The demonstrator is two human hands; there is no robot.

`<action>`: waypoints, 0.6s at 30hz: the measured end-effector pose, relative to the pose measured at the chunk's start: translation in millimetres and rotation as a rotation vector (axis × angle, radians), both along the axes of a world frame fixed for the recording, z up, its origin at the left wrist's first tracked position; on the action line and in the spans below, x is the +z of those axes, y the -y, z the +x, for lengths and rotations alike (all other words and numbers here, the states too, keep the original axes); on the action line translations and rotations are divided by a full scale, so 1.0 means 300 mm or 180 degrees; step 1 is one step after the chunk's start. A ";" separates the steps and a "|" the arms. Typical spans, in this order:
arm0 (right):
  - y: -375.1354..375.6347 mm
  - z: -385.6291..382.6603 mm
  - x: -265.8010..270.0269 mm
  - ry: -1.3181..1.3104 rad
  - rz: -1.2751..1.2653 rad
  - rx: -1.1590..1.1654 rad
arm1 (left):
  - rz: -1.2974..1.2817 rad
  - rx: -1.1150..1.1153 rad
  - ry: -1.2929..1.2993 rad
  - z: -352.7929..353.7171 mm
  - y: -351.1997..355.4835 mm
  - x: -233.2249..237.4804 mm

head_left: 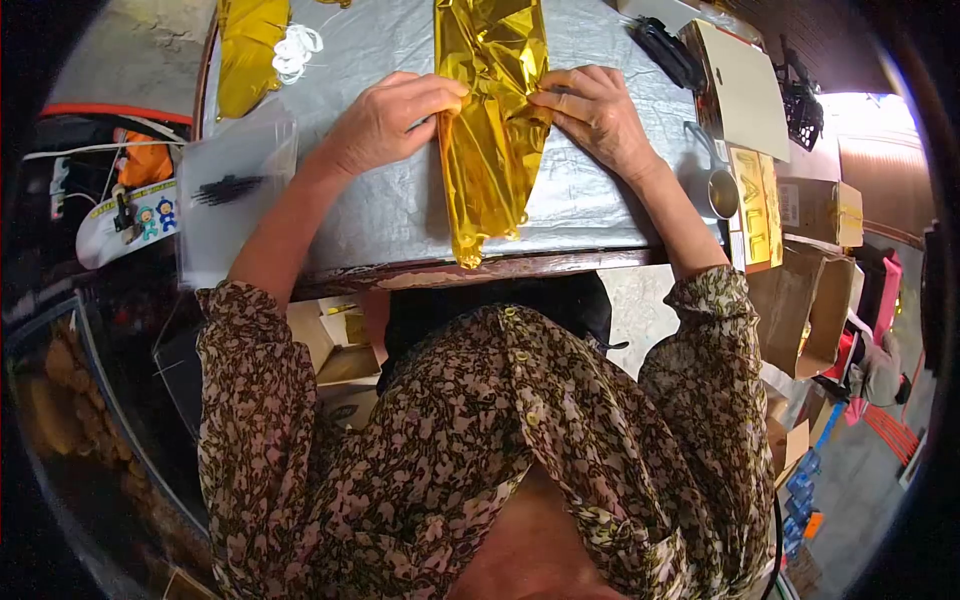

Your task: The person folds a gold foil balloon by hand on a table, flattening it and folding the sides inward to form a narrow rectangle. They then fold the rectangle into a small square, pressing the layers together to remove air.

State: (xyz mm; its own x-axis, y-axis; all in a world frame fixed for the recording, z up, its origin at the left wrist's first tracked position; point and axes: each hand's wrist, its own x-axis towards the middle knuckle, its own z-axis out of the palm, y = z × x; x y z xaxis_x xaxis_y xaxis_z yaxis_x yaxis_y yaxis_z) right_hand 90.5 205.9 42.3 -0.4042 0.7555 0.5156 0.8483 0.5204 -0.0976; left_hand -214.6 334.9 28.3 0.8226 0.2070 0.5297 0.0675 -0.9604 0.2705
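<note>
A long piece of shiny gold foil (492,150) lies creased on the silver-grey table cover (380,215), its narrow lower end near the table's front edge. On its left edge, my left hand (398,118) is closed, fingers pinching the foil. Across from it my right hand (600,115) pinches the right edge between thumb and fingers. Between the two hands the foil is gathered into wrinkles. Its top runs out of view.
More gold foil (250,55) and a white string bundle (297,53) lie at the back left. Dark thin pieces (228,190) rest on a clear plastic sheet (215,235). At right are a black object (668,55), a metal cup (722,193) and cardboard boxes (800,300).
</note>
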 end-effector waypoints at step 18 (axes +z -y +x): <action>0.006 -0.009 0.005 -0.0239 -0.0176 -0.0230 | -0.0538 0.0009 0.0077 -0.009 -0.001 0.006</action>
